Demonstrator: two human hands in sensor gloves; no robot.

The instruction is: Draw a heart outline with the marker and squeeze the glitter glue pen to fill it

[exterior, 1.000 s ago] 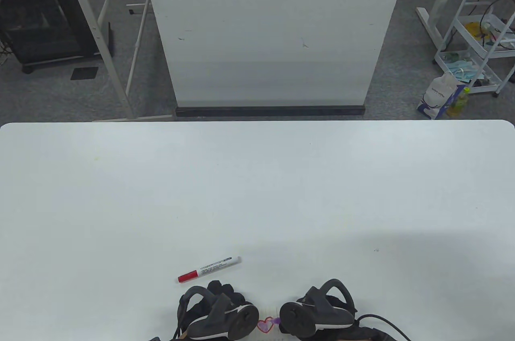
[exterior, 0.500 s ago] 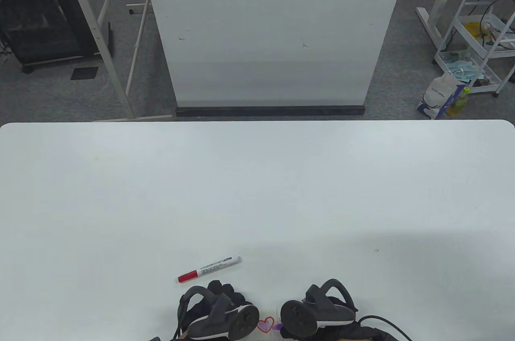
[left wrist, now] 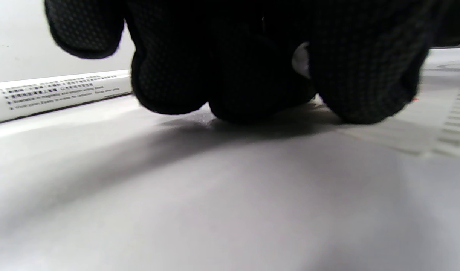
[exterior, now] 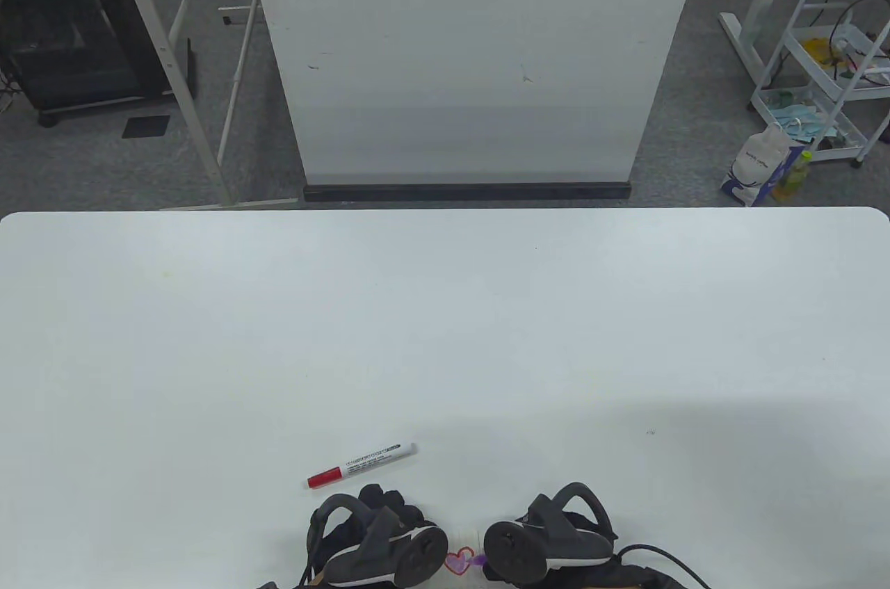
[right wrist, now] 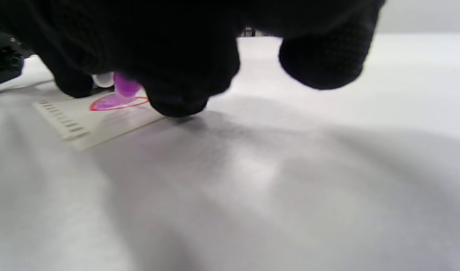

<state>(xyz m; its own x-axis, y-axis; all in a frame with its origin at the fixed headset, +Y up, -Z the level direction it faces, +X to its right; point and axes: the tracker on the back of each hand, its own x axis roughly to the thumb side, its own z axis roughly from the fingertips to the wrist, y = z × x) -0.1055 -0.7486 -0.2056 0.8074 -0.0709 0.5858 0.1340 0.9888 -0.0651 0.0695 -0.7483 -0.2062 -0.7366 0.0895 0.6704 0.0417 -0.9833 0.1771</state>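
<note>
A: What is nearest, at the table's [exterior: 445,339] near edge?

B: A small card [right wrist: 101,120] with a red heart [exterior: 459,560] drawn on it. It lies between the two hands.

A: What does the right hand [exterior: 549,540] do?

B: Its fingers curl round a purple glitter glue pen [right wrist: 126,86]. The purple tip points down and to the left, right onto the heart, so the glue lands inside the red line. Some purple is already in there. The rest of the pen is hidden by the glove, so its long side can't be fully seen.

A: And the left hand [exterior: 375,540]?

B: It sits just left of the card with its fingers [left wrist: 365,75] curled under, knuckles down on the table and on the card's edge. It probably keeps the card from sliding. It holds no pen. A bit of white shows between the fingers, but what it is can't be told.

A: Where is the marker [exterior: 362,465]?

B: A little farther out, lying flat just past the left hand. Nobody touches it. Its red cap points near and left, its white end far and right. The outline looks done, so it is likely set aside.
</note>
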